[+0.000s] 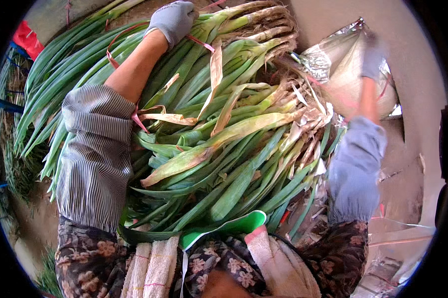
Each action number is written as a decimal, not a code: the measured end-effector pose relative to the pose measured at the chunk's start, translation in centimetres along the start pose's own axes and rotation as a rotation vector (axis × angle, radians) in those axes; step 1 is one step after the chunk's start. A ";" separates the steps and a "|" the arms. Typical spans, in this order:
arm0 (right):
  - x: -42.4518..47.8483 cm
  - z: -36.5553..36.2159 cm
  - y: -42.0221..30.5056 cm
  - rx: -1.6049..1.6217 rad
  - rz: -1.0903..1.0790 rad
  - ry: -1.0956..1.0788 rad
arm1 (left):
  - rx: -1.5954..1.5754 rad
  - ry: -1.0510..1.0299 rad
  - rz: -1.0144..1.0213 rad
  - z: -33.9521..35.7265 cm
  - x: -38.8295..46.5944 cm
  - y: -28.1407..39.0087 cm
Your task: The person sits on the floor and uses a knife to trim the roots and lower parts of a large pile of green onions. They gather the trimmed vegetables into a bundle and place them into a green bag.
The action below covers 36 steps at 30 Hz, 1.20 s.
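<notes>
My left hand [173, 23], in a grey knit glove, is curled over the stalks at the far side of a large heap of long green onions [224, 111]. Its fingertips are hidden. A pink tie strip [201, 43] emerges beside its wrist. The roots [289, 28] point right and the green leaves fan out to the left. Off to the right, my gloved right hand [373, 56] is blurred over a pale sack with a silvery lining [339, 70]. Whether its fingers grip anything is not clear. Dry, yellowed leaves [214, 76] lie across the heap.
More tied green onions [13, 93] stand at the left rim, near a red cloth or bag [27, 40]. Close to my body are a green sheet edge [224, 229] and pale towelling [158, 266]. Scraps and strings [402, 223] litter the floor at right.
</notes>
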State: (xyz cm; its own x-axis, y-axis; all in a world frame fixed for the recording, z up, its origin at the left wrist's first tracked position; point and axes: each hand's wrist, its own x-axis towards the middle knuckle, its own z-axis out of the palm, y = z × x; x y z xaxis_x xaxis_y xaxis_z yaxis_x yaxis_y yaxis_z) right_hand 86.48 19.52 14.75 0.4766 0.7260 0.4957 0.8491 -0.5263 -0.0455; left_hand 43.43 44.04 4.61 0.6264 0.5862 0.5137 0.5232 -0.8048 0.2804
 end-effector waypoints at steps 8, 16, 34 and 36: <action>-9.7 15.9 -9.2 -0.510 -0.486 -0.699 | -0.027 0.026 -0.043 -0.1 -0.3 0.2; -6.8 9.0 -6.8 -0.446 -0.148 -0.422 | -0.019 0.020 -0.033 -0.8 -0.8 0.0; -9.4 15.9 -10.4 -0.630 -0.646 -0.705 | 0.001 0.047 -0.009 -0.1 -1.0 -0.2; -9.6 14.6 -9.5 -0.549 -0.560 -0.641 | 0.020 0.028 -0.008 -0.6 -0.9 0.2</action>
State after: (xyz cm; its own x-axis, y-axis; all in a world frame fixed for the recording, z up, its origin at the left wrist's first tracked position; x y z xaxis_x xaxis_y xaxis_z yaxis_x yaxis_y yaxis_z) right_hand 77.13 24.02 -2.22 0.2112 0.9467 -0.2433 0.8427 -0.0502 0.5360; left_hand 42.63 43.25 4.65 0.6061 0.5894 0.5340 0.5393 -0.7981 0.2687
